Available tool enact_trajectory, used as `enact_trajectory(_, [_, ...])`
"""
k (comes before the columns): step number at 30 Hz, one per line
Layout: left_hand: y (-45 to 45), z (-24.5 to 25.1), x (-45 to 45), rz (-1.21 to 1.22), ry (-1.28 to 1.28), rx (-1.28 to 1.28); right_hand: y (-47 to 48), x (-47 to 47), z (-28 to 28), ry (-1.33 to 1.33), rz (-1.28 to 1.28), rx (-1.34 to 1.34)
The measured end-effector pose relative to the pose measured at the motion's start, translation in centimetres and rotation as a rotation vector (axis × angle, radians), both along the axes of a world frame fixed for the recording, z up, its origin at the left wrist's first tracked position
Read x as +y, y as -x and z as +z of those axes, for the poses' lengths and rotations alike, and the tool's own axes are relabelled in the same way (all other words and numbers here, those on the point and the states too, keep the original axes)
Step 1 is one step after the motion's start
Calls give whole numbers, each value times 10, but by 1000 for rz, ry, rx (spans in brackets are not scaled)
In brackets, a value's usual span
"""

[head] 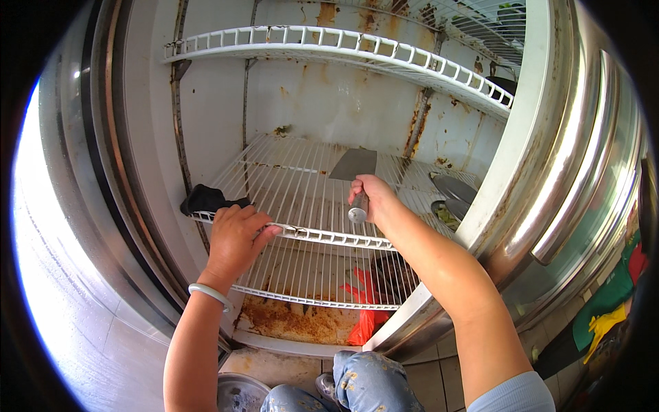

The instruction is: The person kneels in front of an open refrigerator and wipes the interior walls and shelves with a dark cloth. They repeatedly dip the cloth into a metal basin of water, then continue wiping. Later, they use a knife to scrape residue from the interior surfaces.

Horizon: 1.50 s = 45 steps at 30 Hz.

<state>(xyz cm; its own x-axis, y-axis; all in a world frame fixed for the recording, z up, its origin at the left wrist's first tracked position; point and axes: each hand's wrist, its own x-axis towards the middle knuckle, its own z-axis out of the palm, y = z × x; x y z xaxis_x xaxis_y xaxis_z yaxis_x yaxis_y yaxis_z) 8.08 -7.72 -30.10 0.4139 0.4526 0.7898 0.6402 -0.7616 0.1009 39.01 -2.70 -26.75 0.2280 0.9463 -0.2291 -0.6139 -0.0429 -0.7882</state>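
My right hand (pixel 371 195) is closed around the metal handle of a broad-bladed scraper or cleaver (pixel 355 165); I cannot tell which. Its grey blade points toward the back of the cabinet, over a white wire shelf (pixel 334 237). My left hand (pixel 238 232) grips that shelf's front rail, thumb and fingers around it. A black cloth (pixel 206 200) lies on the rail just left of my left hand. Rust and dark grime mark the cabinet's back wall (pixel 329 98).
Another wire shelf (pixel 329 38) crosses above, and a lower one (pixel 319 301) sits beneath. Metal lids or plates (pixel 455 189) lie at the right. A red plastic bag (pixel 366 324) hangs low near the door frame. A metal basin (pixel 239 394) stands on the floor. Another person's yellow glove (pixel 602 329) shows far right.
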Motion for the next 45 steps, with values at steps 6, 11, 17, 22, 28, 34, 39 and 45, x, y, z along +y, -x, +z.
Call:
enact_trajectory(6, [-1, -1, 1, -26, -38, -27, 0, -2, 0, 11, -2, -6])
enact_trajectory(11, [0, -2, 1, -20, -17, -22, 8, -9, 7, 21, -34, 44])
enact_trajectory(17, [1, -2, 1, -5, -14, -7, 27, -19, 25, -223, 114, 153])
enact_trajectory(22, [1, -2, 2, -23, -28, -18, 32, -11, 50, -170, 165, -634])
enact_trajectory(28, [2, -2, 3, -26, -29, -20, 12, 15, 78, -36, 84, -2402])
enact_trajectory(34, [2, -2, 3, -9, -12, -15, -9, 28, 67, -168, 12, -2473])
enact_trajectory(39, [2, -2, 3, -42, -16, -33, -28, 51, 57, -150, 79, -2599])
enact_trajectory(45, [1, 0, 2, -20, 3, -14, -57, 92, 58, -211, 16, -2790])
